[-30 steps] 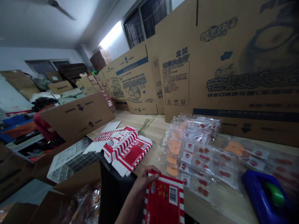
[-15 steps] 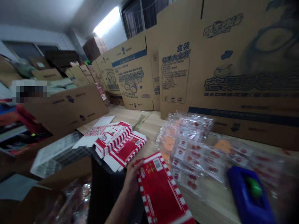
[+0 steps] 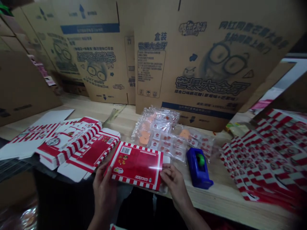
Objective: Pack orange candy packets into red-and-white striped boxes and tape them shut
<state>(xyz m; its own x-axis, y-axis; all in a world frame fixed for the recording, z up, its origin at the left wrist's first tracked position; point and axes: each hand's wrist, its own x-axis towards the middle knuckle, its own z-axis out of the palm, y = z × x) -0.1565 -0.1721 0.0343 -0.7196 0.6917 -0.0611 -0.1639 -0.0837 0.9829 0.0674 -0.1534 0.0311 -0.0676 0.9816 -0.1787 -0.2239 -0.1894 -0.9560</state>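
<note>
I hold a flat red carton with white stripes (image 3: 137, 164) over the near edge of the wooden table (image 3: 223, 195). My left hand (image 3: 104, 188) grips its lower left corner, thumb on top. My right hand (image 3: 173, 182) pinches its right end at a white flap. The barcode face looks up. A stack of the same flat red-and-white cartons (image 3: 74, 145) lies just left of it. A blue tape dispenser (image 3: 198, 163) with a green roll sits right of my right hand.
Clear packets of orange and red sweets (image 3: 163, 134) lie behind the carton. A large spread of red-striped flat cartons (image 3: 271, 153) fills the right. Tall brown printed cardboard boxes (image 3: 203, 60) stand along the back. A dark gap lies below the table's near left edge.
The view swung right and down. The carton went from tilted in my left hand alone to lying level in both hands; my right hand came into view.
</note>
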